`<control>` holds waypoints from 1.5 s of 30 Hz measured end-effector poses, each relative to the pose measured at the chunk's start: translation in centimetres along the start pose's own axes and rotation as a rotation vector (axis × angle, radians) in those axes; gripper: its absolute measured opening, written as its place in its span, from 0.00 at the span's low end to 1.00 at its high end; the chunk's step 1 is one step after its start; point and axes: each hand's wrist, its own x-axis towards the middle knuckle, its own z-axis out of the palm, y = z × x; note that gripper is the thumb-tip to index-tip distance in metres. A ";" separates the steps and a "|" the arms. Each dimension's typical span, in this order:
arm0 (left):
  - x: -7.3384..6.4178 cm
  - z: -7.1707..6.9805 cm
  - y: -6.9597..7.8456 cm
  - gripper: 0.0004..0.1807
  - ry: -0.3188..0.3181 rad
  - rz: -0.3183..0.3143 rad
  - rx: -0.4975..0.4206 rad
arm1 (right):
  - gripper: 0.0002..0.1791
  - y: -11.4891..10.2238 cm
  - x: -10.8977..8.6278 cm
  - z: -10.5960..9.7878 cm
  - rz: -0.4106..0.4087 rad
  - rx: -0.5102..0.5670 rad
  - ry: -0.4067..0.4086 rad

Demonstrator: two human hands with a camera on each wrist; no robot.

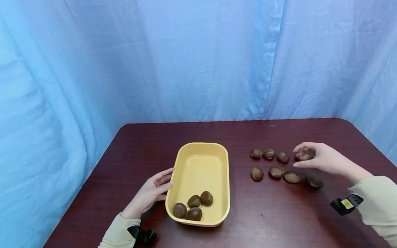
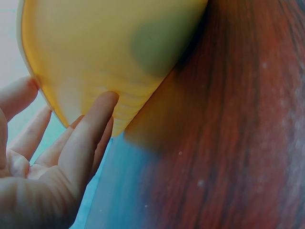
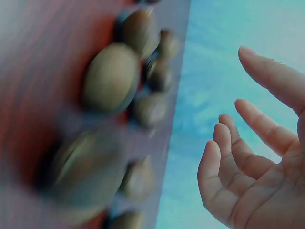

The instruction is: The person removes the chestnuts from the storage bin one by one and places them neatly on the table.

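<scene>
A yellow rectangular tray (image 1: 200,175) stands near the table's middle, with several brown chestnuts (image 1: 194,214) gathered at its near end. Fingers of my left hand (image 1: 152,191) touch its left side; in the left wrist view they lie fairly straight along the outer wall (image 2: 71,52). My right hand (image 1: 321,158) hovers at the right end of the back row, thumb and fingers spread around a chestnut (image 1: 304,155) partly hidden by them. The right wrist view shows nothing between the fingers. A darker chestnut (image 1: 314,181) lies just in front of that hand.
Several more chestnuts lie in two rough rows right of the tray, a back row (image 1: 269,154) and a front row (image 1: 276,172). The dark red wooden table (image 1: 260,213) has blue curtains (image 1: 198,69) behind it and at its sides.
</scene>
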 end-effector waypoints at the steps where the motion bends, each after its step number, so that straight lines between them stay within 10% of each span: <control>1: 0.0 0.0 0.0 0.34 0.001 -0.001 0.000 | 0.25 -0.8 0.4 0.1 -0.006 0.005 -0.002; 25: 0.3 0.2 0.1 0.35 -0.004 0.009 0.012 | 0.18 -19.1 9.5 7.3 -0.347 0.227 -0.098; 45: 0.3 0.4 0.2 0.34 -0.011 0.001 0.017 | 0.21 -22.4 11.3 13.5 -0.349 0.219 -0.381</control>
